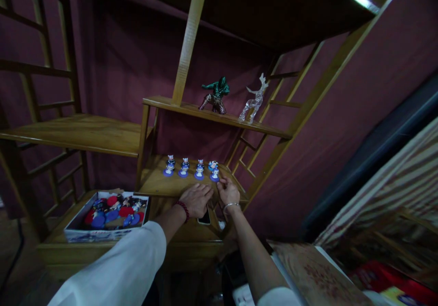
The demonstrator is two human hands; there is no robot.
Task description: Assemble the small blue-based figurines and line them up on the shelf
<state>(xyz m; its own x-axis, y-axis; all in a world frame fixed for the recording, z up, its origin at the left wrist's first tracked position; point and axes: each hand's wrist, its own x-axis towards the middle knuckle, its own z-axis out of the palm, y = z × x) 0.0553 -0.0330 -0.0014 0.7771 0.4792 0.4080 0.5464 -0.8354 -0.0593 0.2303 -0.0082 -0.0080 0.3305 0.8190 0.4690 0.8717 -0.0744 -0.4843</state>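
My left hand (196,199) lies palm-down on the low wooden shelf (157,185), with a dark phone (205,217) partly under it; whether it grips the phone is unclear. My right hand (227,190) reaches to the rightmost small figurine (214,173) and touches its blue base with the fingertips. A row of several small cat-like figurines on blue round bases (185,166) stands just behind both hands. A red bead bracelet is on my left wrist and a silver bangle on my right.
An open box (107,212) of red and blue figurine bases sits at lower left. On the shelf above stand a green crouching figure (215,95) and a clear deer figure (255,100). A wooden lattice frame and a dark red wall surround the shelves.
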